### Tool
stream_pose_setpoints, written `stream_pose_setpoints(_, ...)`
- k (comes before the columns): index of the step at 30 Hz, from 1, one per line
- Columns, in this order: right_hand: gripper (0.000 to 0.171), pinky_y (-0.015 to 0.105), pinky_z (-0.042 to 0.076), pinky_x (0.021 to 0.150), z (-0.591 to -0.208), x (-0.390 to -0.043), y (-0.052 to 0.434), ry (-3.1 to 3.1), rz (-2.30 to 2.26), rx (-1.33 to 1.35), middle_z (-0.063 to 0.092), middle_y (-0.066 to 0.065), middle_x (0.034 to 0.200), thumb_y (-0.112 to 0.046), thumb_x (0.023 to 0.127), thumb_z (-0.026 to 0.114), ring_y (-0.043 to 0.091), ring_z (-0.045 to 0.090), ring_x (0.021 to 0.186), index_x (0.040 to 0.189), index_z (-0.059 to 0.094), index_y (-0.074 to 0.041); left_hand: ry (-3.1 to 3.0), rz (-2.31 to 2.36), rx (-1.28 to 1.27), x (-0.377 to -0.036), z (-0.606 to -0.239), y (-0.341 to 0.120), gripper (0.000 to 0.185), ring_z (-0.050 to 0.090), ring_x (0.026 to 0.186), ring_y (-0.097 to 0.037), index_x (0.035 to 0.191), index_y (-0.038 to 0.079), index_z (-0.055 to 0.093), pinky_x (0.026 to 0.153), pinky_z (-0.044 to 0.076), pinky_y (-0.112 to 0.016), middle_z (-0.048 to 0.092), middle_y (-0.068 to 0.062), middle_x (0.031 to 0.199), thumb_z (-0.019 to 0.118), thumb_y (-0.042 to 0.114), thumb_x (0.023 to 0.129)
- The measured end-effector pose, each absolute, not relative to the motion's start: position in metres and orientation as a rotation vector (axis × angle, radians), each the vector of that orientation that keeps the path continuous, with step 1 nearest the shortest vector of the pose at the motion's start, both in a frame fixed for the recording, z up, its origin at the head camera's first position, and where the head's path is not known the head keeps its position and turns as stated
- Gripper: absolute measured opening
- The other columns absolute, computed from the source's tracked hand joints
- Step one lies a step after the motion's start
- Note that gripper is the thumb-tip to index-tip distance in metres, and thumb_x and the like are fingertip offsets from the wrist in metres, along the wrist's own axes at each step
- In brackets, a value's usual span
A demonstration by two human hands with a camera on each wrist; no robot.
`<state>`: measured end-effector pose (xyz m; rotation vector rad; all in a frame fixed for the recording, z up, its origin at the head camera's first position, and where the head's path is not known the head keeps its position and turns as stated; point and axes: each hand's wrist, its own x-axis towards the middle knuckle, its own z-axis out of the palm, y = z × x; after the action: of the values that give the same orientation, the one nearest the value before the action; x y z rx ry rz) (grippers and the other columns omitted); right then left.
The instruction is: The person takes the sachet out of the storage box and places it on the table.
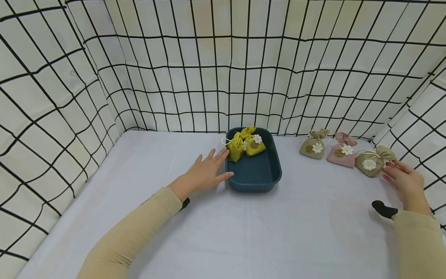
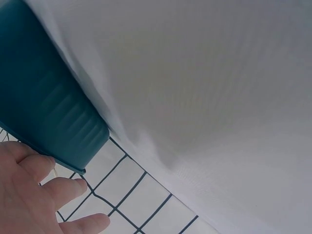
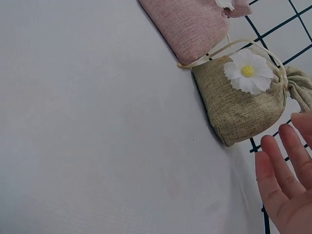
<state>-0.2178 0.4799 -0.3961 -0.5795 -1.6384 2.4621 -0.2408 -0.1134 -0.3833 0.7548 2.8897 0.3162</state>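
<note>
My left hand (image 1: 204, 173) is spread at the left side of a dark teal plastic basin (image 1: 253, 180), its fingertips by the rim. Two yellow drawstring pouches (image 1: 256, 147) with white flowers lie inside the basin, toward its back left. At the far right, my right hand (image 1: 405, 182) reaches to the neck of an olive-beige drawstring pouch (image 1: 371, 162). In the right wrist view its fingers (image 3: 275, 165) are extended beside that olive-beige pouch (image 3: 243, 102), not wrapped round it. A pink pouch (image 1: 341, 153) sits just left of it, and another olive-beige pouch (image 1: 311, 149) stands farther left.
A white cloth (image 1: 296, 232) covers the table. Black wire grid panels (image 1: 216, 68) with white behind them rise at the back, the left and the right. The right hand is close to the right panel. Both wrists carry a dark band or mount.
</note>
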Motion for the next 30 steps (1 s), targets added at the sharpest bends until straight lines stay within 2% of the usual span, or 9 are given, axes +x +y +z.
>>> stream_pose_setpoints(2, 0.034, 0.020, 0.058, 0.066, -0.396, -0.217, 0.477, -1.564, 2.410, -0.584, 0.072, -0.006, 0.081, 0.011, 0.096, 0.062, 0.006, 0.070, 0.072, 0.096, 0.071, -0.022, 2.891, 0.313, 0.753, -0.241, -0.383, -0.113, 0.087, 0.006, 0.156, -0.035, 0.167, 0.015, 0.009, 0.118, 0.012, -0.068, 0.007, -0.003, 0.172, 0.040, 0.066, 0.104)
stream_pose_setpoints(4, 0.036, 0.019, 0.057, 0.063, -0.396, -0.218, 0.474, -1.513, 2.335, -0.603, 0.071, -0.006, 0.078, 0.014, 0.095, 0.060, 0.006, 0.070, 0.068, 0.091, 0.071, -0.019, 2.890, 0.313, 0.752, -0.241, -0.383, -0.113, 0.087, 0.006, 0.156, -0.035, 0.167, 0.015, 0.009, 0.118, 0.012, -0.068, 0.007, -0.003, 0.172, 0.040, 0.065, 0.104)
stream_pose_setpoints(10, 0.034, 0.017, 0.055, 0.058, -0.388, -0.222, 0.469, -1.382, 2.157, -0.721, 0.071, -0.006, 0.078, 0.014, 0.095, 0.060, 0.005, 0.068, 0.066, 0.095, 0.073, -0.017, 2.888, 0.305, 0.748, -0.241, -0.384, -0.113, 0.086, 0.008, 0.156, -0.036, 0.167, 0.015, 0.009, 0.118, 0.012, -0.068, 0.009, -0.004, 0.172, 0.039, 0.065, 0.104)
stream_pose_setpoints(14, 0.031, 0.017, 0.055, 0.059, -0.379, -0.224, 0.464, -1.343, 2.115, -0.736, 0.070, -0.005, 0.085, 0.012, 0.096, 0.059, 0.005, 0.068, 0.068, 0.099, 0.073, -0.016, 2.889, 0.307, 0.742, -0.241, -0.384, -0.113, 0.086, 0.006, 0.156, -0.036, 0.167, 0.015, 0.009, 0.118, 0.011, -0.068, 0.008, -0.004, 0.172, 0.040, 0.065, 0.104)
stream_pose_setpoints(19, 0.027, 0.013, 0.055, 0.064, -0.367, -0.226, 0.454, -1.407, 2.095, -0.724, 0.065, -0.006, 0.101, 0.003, 0.101, 0.059, 0.004, 0.066, 0.082, 0.112, 0.070, -0.018, 2.891, 0.313, 0.743, -0.240, -0.384, -0.114, 0.086, 0.007, 0.156, -0.036, 0.167, 0.014, 0.009, 0.118, 0.011, -0.069, 0.009, -0.004, 0.172, 0.040, 0.064, 0.104)
stream_pose_setpoints(22, 0.027, 0.012, 0.054, 0.068, -0.361, -0.227, 0.446, -1.461, 2.086, -0.674, 0.064, -0.006, 0.106, 0.000, 0.102, 0.058, 0.004, 0.064, 0.088, 0.118, 0.069, -0.019, 2.890, 0.318, 0.749, -0.240, -0.384, -0.114, 0.086, 0.007, 0.156, -0.036, 0.167, 0.014, 0.010, 0.117, 0.012, -0.069, 0.010, -0.005, 0.172, 0.041, 0.064, 0.104)
stream_pose_setpoints(30, 0.024, 0.016, 0.056, 0.070, -0.347, -0.229, 0.426, -1.449, 2.175, -0.420, 0.067, 0.000, 0.100, 0.006, 0.100, 0.060, 0.009, 0.068, 0.084, 0.105, 0.074, -0.011, 2.892, 0.330, 0.753, -0.240, -0.383, -0.114, 0.086, 0.006, 0.156, -0.036, 0.167, 0.014, 0.010, 0.117, 0.011, -0.069, 0.009, -0.004, 0.172, 0.041, 0.064, 0.104)
